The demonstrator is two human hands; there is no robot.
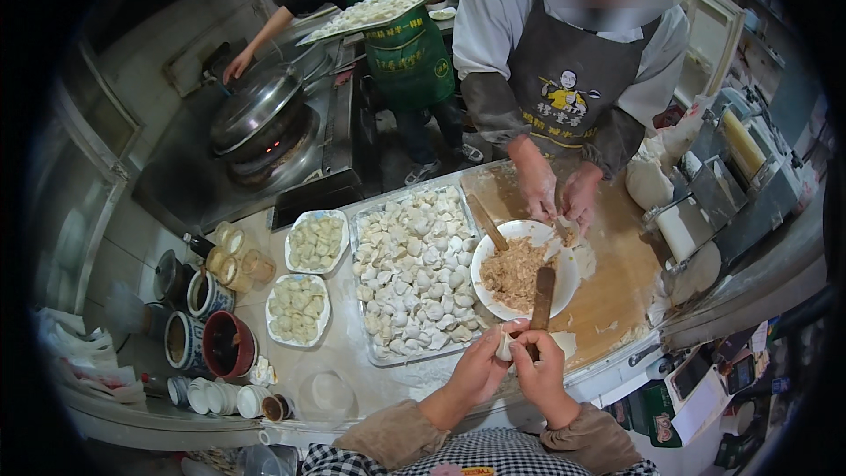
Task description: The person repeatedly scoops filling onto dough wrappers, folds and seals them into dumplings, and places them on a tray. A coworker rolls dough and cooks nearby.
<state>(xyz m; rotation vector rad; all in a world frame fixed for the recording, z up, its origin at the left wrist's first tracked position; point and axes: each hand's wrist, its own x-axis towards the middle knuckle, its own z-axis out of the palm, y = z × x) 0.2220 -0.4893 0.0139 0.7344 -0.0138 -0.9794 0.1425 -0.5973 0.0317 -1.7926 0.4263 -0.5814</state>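
My left hand (477, 362) pinches a small folded dumpling (504, 346) at the table's near side. My right hand (543, 373) grips a flat wooden spatula (544, 294) that points away from me, and its fingertips also touch the dumpling. Just beyond my hands is a white bowl (488, 297) of minced filling (512, 271). A second wooden stick (486, 219) leans in that bowl. To the left lies a large tray (390, 361) covered with floured dumplings (416, 264). A pale dough wrapper (563, 344) lies partly hidden beside my right hand.
Across the table, a co-worker's hands (558, 195) hold a wrapper with filling. Another person carries a dumpling tray (377, 13) beside a lidded wok (258, 112). Two plates of dumplings (307, 311) and a red container (228, 344) stand left. A dough-rolling machine (720, 178) stands right.
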